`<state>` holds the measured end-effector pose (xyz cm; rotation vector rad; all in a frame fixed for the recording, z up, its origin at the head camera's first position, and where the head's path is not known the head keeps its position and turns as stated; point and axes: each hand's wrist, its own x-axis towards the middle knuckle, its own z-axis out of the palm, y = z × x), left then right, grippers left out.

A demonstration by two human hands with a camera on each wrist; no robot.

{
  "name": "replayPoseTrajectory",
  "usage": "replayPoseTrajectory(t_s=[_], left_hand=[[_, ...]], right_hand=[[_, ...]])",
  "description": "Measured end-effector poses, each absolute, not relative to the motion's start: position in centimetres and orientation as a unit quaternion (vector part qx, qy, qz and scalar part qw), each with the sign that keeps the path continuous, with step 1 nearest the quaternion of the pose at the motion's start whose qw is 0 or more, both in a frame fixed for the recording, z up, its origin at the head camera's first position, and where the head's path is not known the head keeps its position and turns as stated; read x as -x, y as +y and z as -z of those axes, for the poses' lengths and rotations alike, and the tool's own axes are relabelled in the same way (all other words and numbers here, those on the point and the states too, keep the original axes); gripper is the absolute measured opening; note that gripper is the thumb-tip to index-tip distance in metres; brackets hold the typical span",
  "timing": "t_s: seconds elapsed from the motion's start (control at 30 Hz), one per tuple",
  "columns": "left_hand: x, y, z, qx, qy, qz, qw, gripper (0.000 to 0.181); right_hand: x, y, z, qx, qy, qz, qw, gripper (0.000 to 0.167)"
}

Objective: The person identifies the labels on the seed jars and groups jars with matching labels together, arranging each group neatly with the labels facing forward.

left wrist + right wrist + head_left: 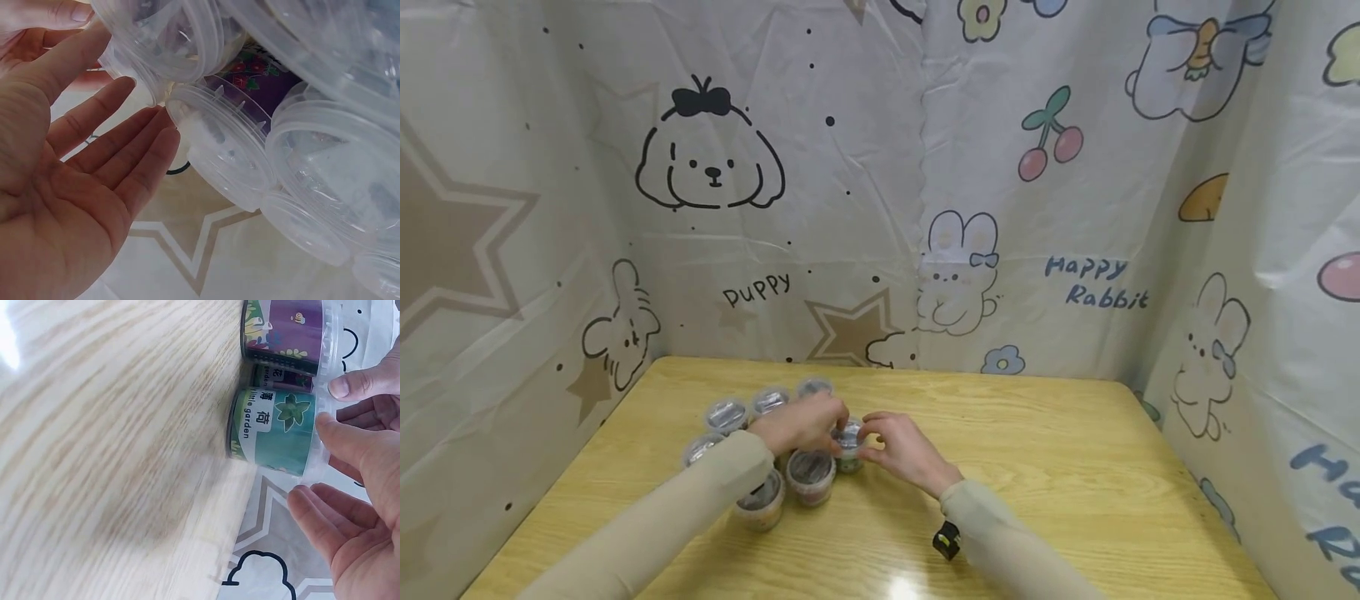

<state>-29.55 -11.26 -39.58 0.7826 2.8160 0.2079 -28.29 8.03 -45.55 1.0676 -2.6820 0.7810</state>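
A green-labelled tub (850, 462) with a clear lid stands at the right end of a group of lidded tubs. My left hand (801, 423) is at its left side, its thumb at the lid's rim. On the other side is my right hand (910, 450); in the right wrist view its thumb touches the rim of the green tub (275, 434), with relaxed fingers beside the lid. Extended fingers of my left hand (81, 169) lie next to clear lids (219, 137) in the left wrist view. My left forearm hides part of the group.
Several other tubs, including one at the front (811, 479), stand close together on the left half of the wooden table (1045, 483). A small black object (947, 542) lies beside my right sleeve. Printed curtains (865, 200) hang behind the table and along both sides.
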Motion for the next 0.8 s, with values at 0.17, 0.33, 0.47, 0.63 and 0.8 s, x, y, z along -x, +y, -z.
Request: replayPoseTrajectory(t_s=[0.17,0.33,0.47,0.63,0.8], left_hand=[[29.7,-11.3,40.0,-0.269,0.954,-0.081,0.106,0.024],[29.8,-11.2,40.1,-0.271,0.954,-0.079,0.106,0.023],[29.8,-11.3,40.3,-0.268,0.954,-0.078,0.109,0.025],[29.4,-11.2,40.2,-0.272,0.951,-0.099,0.112,0.018],[29.3,-11.0,39.5,-0.295,0.944,-0.117,0.094,0.02]], right_hand=[[28.4,7.8,45.9,-0.346,-0.897,-0.267,0.066,0.017],[28.5,7.8,46.0,-0.347,-0.895,-0.273,0.066,0.016],[28.5,7.8,46.1,-0.349,-0.894,-0.274,0.066,0.016],[28.5,8.1,46.1,-0.35,-0.888,-0.291,0.056,0.013],[28.8,8.9,45.7,-0.36,-0.873,-0.322,0.066,0.012]])
